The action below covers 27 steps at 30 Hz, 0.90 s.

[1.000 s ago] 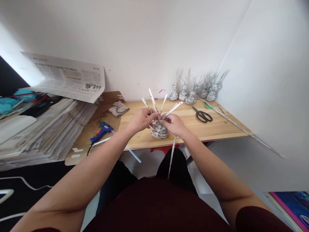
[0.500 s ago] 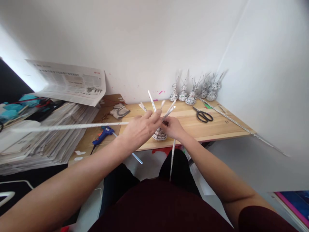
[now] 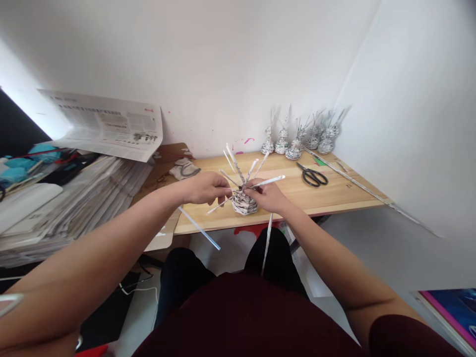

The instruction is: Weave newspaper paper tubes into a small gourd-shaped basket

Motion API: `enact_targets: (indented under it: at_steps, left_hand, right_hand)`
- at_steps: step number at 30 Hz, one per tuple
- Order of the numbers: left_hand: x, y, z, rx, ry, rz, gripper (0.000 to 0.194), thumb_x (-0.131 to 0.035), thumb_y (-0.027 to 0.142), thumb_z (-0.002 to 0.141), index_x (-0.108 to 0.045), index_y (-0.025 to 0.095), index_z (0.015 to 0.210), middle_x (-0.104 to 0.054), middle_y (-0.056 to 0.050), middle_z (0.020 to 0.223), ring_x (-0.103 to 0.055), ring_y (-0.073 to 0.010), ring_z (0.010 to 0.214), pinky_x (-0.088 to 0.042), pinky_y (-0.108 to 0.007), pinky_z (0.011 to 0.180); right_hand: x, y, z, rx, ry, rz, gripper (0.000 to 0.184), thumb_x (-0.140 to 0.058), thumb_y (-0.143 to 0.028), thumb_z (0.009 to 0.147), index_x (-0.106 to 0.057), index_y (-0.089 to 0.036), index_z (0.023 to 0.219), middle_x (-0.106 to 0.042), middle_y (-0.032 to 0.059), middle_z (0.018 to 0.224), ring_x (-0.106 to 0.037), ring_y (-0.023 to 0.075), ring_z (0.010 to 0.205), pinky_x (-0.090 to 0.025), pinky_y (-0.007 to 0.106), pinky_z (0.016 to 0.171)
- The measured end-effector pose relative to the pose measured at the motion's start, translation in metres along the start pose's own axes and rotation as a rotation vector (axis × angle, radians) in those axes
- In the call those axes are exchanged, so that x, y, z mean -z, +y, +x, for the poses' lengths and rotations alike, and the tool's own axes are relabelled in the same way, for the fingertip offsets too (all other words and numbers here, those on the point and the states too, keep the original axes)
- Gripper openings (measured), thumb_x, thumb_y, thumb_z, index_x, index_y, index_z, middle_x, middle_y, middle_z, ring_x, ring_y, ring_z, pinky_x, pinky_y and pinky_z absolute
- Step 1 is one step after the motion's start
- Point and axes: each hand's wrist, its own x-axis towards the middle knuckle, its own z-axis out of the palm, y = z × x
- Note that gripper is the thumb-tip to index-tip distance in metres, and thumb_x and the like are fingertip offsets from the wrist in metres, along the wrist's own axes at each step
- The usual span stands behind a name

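A small rounded vessel (image 3: 244, 204) woven from rolled newspaper stands near the table's front edge. Several paper tubes (image 3: 238, 166) fan up and outward from its top. My left hand (image 3: 208, 188) is at the vessel's left, fingers pinched on a thin paper tube at the rim. Another paper tube (image 3: 215, 208) sticks out below those fingers. On the other side my right hand (image 3: 267, 195) grips the vessel's top edge with thumb and fingers, a white tube (image 3: 271, 180) jutting out above it. A long paper tube (image 3: 267, 243) hangs down beneath my right hand.
Several woven paper gourd shapes (image 3: 295, 148) line the wall at the back. Black scissors (image 3: 313, 176) and a long paper rod (image 3: 357, 186) lie to the right. Left are stacked papers (image 3: 100, 198), a newspaper sheet (image 3: 111, 124), a glove (image 3: 184, 169) and a clear glue stick (image 3: 201, 228).
My left hand has moved left, off the vessel's top, uncovering the vessel and its tubes. The long tube stretching left no longer shows. My right hand stays at the rim.
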Motion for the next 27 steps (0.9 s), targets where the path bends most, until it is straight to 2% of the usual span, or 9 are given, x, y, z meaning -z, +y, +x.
enact_targets:
  at_steps: [3,5,7,11,15,18,21,25,27]
  left_hand:
    - [-0.006,-0.015,0.007,0.022,0.168,-0.059,0.045,-0.055,0.057,0.087,-0.075,0.017,0.085,-0.074,-0.004,0.077,-0.057,-0.0132,0.062,-0.04,-0.023,0.058]
    - [-0.014,-0.02,0.014,0.056,0.239,-0.05,0.048,-0.057,0.061,0.084,-0.077,0.017,0.083,-0.074,-0.004,0.074,-0.058,-0.0141,0.062,-0.038,-0.024,0.056]
    - [-0.022,-0.021,0.02,0.047,0.296,-0.01,0.042,-0.059,0.056,0.085,-0.079,0.019,0.086,-0.075,-0.004,0.077,-0.061,-0.0153,0.067,-0.04,-0.024,0.06]
    - [-0.033,-0.018,0.029,-0.05,0.406,0.127,0.023,-0.061,0.033,0.087,-0.078,0.02,0.093,-0.078,-0.003,0.09,-0.069,-0.0177,0.083,-0.046,-0.026,0.073]
    - [-0.041,-0.021,0.032,-0.157,0.527,0.272,0.022,-0.055,0.024,0.09,-0.077,0.021,0.093,-0.077,-0.006,0.097,-0.069,-0.0198,0.091,-0.048,-0.028,0.08]
    - [-0.049,-0.026,0.032,-0.219,0.632,0.294,0.024,-0.053,0.021,0.092,-0.076,0.021,0.093,-0.075,-0.007,0.101,-0.069,-0.0204,0.095,-0.048,-0.028,0.079]
    - [-0.053,-0.029,0.034,-0.209,0.655,0.171,0.02,-0.057,0.022,0.09,-0.076,0.022,0.097,-0.076,-0.005,0.095,-0.069,-0.0182,0.086,-0.047,-0.026,0.071]
    - [-0.052,-0.031,0.041,-0.129,0.594,-0.03,0.015,-0.067,0.033,0.087,-0.077,0.022,0.091,-0.076,0.0,0.082,-0.066,-0.015,0.073,-0.043,-0.024,0.064]
    - [-0.05,-0.029,0.045,-0.119,0.566,-0.035,0.012,-0.068,0.03,0.086,-0.076,0.022,0.088,-0.075,0.0,0.081,-0.066,-0.0146,0.072,-0.044,-0.024,0.064]
  right_hand:
    - [0.003,0.001,-0.001,-0.06,-0.029,0.041,0.017,-0.062,-0.036,0.082,-0.064,-0.02,0.079,-0.061,-0.0016,0.07,-0.053,0.0143,0.064,-0.04,0.028,0.063]
    - [0.004,0.001,-0.001,-0.075,-0.035,0.03,0.02,-0.061,-0.039,0.083,-0.063,-0.019,0.079,-0.057,-0.0027,0.066,-0.051,0.0138,0.061,-0.038,0.028,0.061]
    - [0.004,0.002,0.0,-0.072,-0.038,0.009,0.021,-0.061,-0.04,0.083,-0.063,-0.019,0.079,-0.056,-0.003,0.064,-0.049,0.0137,0.061,-0.038,0.028,0.061]
    - [0.002,0.004,0.0,-0.056,-0.048,0.013,0.02,-0.061,-0.039,0.083,-0.063,-0.02,0.08,-0.059,-0.0018,0.067,-0.052,0.0149,0.064,-0.04,0.029,0.065]
    - [0.001,0.006,0.0,-0.009,-0.049,0.005,0.018,-0.061,-0.038,0.084,-0.064,-0.02,0.081,-0.062,-0.0006,0.073,-0.055,0.0162,0.07,-0.042,0.03,0.07]
    - [0.003,0.007,0.0,0.021,-0.037,-0.008,0.018,-0.061,-0.037,0.084,-0.063,-0.02,0.08,-0.061,-0.0004,0.074,-0.055,0.0162,0.071,-0.041,0.03,0.07]
    - [0.004,0.006,-0.001,-0.021,-0.034,0.014,0.021,-0.061,-0.04,0.084,-0.062,-0.02,0.079,-0.058,-0.0012,0.068,-0.052,0.0154,0.065,-0.04,0.029,0.064]
    - [0.004,0.004,-0.002,-0.044,-0.034,0.052,0.023,-0.062,-0.042,0.083,-0.063,-0.019,0.08,-0.058,-0.001,0.068,-0.052,0.015,0.063,-0.04,0.029,0.062]
    - [0.004,0.004,-0.002,-0.043,-0.039,0.054,0.023,-0.063,-0.042,0.082,-0.064,-0.019,0.081,-0.059,-0.0008,0.068,-0.052,0.0148,0.063,-0.04,0.028,0.062]
